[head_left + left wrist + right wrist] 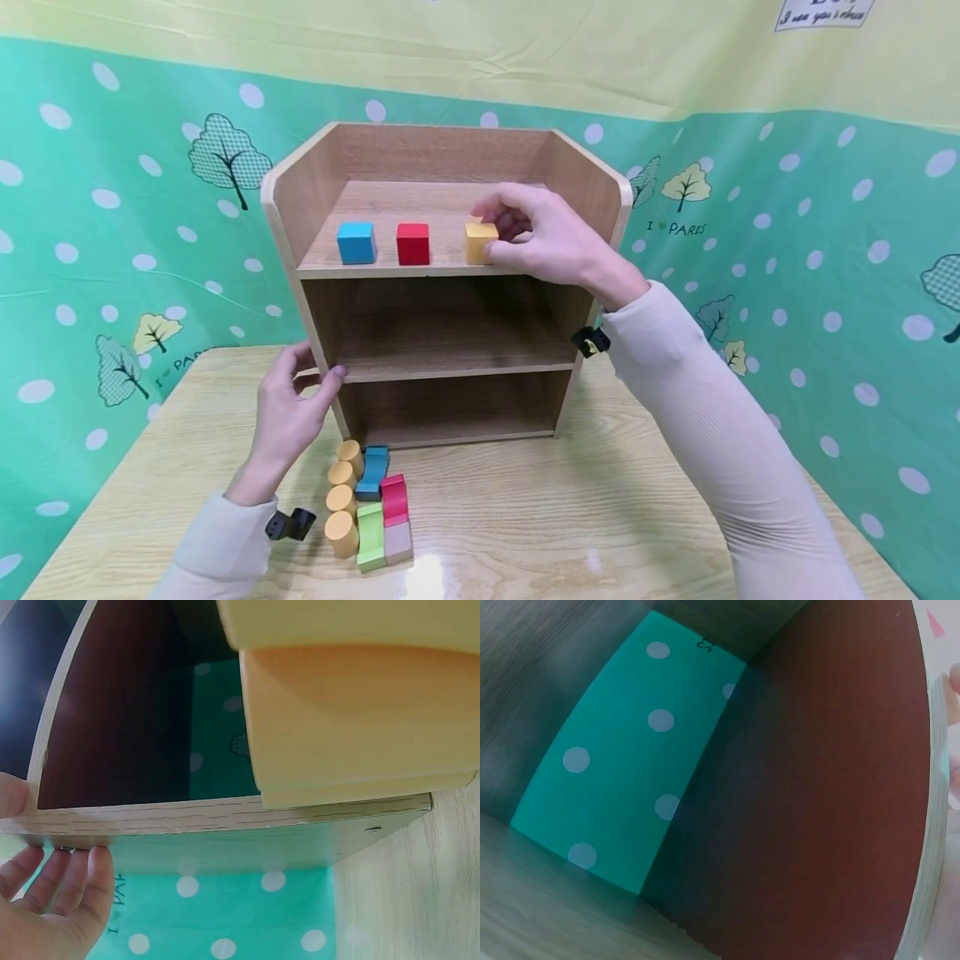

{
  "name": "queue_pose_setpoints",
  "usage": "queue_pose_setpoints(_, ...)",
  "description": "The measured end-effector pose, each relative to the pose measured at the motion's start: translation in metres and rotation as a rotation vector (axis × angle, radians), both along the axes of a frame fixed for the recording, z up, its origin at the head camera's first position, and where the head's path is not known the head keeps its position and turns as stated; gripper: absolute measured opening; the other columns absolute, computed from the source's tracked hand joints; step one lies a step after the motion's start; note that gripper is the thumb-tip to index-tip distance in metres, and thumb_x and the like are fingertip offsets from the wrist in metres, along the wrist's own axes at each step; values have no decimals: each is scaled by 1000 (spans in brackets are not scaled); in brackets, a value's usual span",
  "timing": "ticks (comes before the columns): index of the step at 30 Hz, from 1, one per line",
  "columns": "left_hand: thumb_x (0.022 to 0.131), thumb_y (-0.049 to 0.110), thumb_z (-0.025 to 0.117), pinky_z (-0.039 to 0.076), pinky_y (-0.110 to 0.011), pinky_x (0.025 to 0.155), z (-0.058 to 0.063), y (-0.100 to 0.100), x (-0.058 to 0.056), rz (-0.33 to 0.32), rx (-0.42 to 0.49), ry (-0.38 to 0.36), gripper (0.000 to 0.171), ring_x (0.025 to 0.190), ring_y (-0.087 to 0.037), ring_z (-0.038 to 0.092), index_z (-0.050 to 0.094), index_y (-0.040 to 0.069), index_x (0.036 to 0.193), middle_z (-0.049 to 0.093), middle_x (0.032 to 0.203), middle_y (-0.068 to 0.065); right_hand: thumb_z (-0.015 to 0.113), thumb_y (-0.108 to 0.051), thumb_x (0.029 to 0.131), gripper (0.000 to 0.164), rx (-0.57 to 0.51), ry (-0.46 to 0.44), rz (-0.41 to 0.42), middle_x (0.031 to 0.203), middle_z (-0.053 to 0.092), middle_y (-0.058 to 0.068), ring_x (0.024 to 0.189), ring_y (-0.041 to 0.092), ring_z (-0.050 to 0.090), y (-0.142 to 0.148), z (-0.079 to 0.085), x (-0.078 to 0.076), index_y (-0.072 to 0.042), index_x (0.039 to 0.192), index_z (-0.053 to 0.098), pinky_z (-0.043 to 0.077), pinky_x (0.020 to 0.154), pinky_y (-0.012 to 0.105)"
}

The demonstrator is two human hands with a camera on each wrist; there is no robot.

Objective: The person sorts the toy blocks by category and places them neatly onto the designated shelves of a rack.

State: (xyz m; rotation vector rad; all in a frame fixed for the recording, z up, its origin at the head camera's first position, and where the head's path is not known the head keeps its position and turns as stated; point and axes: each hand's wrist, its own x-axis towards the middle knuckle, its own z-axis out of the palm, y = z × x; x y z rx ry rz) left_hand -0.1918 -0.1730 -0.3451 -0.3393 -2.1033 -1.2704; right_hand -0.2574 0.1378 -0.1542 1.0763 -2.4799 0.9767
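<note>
On the top shelf of a small wooden shelf unit [450, 372], a blue cube [356, 243], a red cube [413, 244] and a yellow cube [480, 242] stand in a row near the front edge. My right hand [536, 229] pinches the yellow cube between thumb and fingers; the cube's right side is partly hidden. At the unit's left side panel [225, 817], my left hand [292, 408] grips the front edge, thumb in front and fingers against the outer face. In the right wrist view, only a sliver of fingers [955, 776] appears past the shelf edge.
Several yellow cylinders [341, 533] line up on the table [510, 517] before the unit's left corner. Beside them lie a blue curved block [372, 473], a pink-red one [394, 500], a green one [371, 537] and a greyish block [398, 543]. A polka-dot curtain [787, 208] hangs behind.
</note>
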Motion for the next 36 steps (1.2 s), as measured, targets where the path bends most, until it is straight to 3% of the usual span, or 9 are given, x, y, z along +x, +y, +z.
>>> queue_pose_setpoints(8,85,0,68,47,-14,78,-9,-5,-8,8,2,-10,39,94,-13,53,54,-3,121,59,109,-14,70,-19,82,35,-5,-2,-20,101,57,-4,89,10,56,5,-2,4,-13,115,59,51,83,33)
queue_pose_setpoints(13,84,1,70,48,-15,78,-18,-11,-16,14,0,-14,41,95,-12,54,55,0,122,59,110,-12,73,-23,81,39,-2,48,-26,103,55,-5,91,11,58,9,-5,9,-14,116,58,50,85,30)
queue_pose_setpoints(18,84,1,70,47,-14,78,-21,-13,-18,13,0,-10,42,95,-12,53,55,0,123,59,110,-12,74,-29,81,43,6,118,-34,105,56,-4,96,9,57,12,-8,14,-12,117,58,47,89,25)
queue_pose_setpoints(24,84,0,69,47,-14,78,-16,-9,-13,16,-14,-5,42,96,-13,53,54,-2,123,59,112,-14,75,-33,80,52,-22,128,-59,111,58,1,102,10,56,20,-14,25,-10,123,55,46,93,26)
queue_pose_setpoints(32,85,-1,67,46,-12,79,4,3,4,-11,-6,15,40,96,-16,53,53,-5,122,59,111,-16,76,-25,81,54,-58,208,-41,120,56,2,105,13,56,30,-25,41,-10,127,53,44,96,29)
queue_pose_setpoints(36,85,0,68,46,-13,79,-5,-3,-4,-6,-4,6,41,96,-15,53,54,-2,123,59,112,-15,77,-20,80,50,-77,264,-7,118,58,5,104,15,57,32,-31,47,-8,124,56,45,95,32)
